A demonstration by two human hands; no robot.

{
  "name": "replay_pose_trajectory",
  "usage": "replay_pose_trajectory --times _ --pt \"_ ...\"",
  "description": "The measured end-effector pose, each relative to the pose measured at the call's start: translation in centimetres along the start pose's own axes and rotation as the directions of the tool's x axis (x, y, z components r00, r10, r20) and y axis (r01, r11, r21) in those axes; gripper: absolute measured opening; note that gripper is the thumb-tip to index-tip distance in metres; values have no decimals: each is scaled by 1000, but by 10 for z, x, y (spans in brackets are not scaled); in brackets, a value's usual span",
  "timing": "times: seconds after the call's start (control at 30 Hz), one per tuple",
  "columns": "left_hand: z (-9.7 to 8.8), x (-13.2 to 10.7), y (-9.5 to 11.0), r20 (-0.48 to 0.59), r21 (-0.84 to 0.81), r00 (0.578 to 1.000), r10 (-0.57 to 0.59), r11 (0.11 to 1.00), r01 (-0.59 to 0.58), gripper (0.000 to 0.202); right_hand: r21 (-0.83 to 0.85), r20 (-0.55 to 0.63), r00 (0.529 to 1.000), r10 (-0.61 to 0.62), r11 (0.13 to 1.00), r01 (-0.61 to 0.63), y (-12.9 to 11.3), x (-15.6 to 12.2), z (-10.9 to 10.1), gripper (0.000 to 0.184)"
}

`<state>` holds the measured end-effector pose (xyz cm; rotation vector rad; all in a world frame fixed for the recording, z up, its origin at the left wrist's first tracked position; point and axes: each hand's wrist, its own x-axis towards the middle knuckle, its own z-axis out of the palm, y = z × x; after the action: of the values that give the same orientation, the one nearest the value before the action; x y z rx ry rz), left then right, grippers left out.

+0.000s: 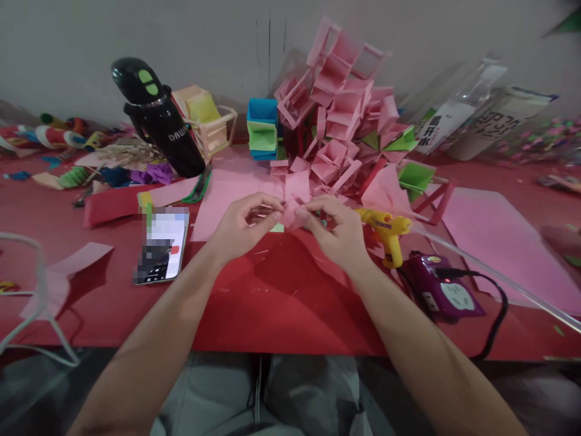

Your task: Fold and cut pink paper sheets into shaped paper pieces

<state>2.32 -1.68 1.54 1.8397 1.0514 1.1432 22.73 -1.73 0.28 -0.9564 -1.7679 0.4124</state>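
Red table [281,315] carries phone [162,245]; yellow glue gun [389,233]; purple socket [442,293]; pink paper pile [340,121].

A plain, pale grey wall [68,36] fills the upper part of the frame, dimly and evenly lit, with a thin dark vertical seam [269,42] at upper centre. Below it a wide table with a smooth red top [281,315] spans the middle from edge to edge. Dull grey floor [36,393] shows along the bottom, and a bent white wire frame [43,272] stands at lower left.
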Motion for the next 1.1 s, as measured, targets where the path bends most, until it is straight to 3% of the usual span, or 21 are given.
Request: replay_pose_trajectory --times 0.1,0.27,0.47,0.7,1.1 --pt "4 -2 -1 7 -24 1000 23 999 -23 11 15 -26 999 27 1000 -27 -2 0 1 13" --pt "11 -3 -11 -91 -14 995 28 999 -30 14 53 -49 997 64 997 -62 -3 0 3 13" --pt "13 -3 -12 -122 22 992 37 999 -34 18 76 -60 994 93 993 -88 -3 -1 4 14" --pt "15 -3 -8 -169 31 984 58 998 -54 20 67 -72 994 85 995 -80 -5 -3 6 15" --pt "17 -1 -7 -225 46 955 192 981 -186 16 124 -110 994 19 992 -5 -5 -4 10 3"
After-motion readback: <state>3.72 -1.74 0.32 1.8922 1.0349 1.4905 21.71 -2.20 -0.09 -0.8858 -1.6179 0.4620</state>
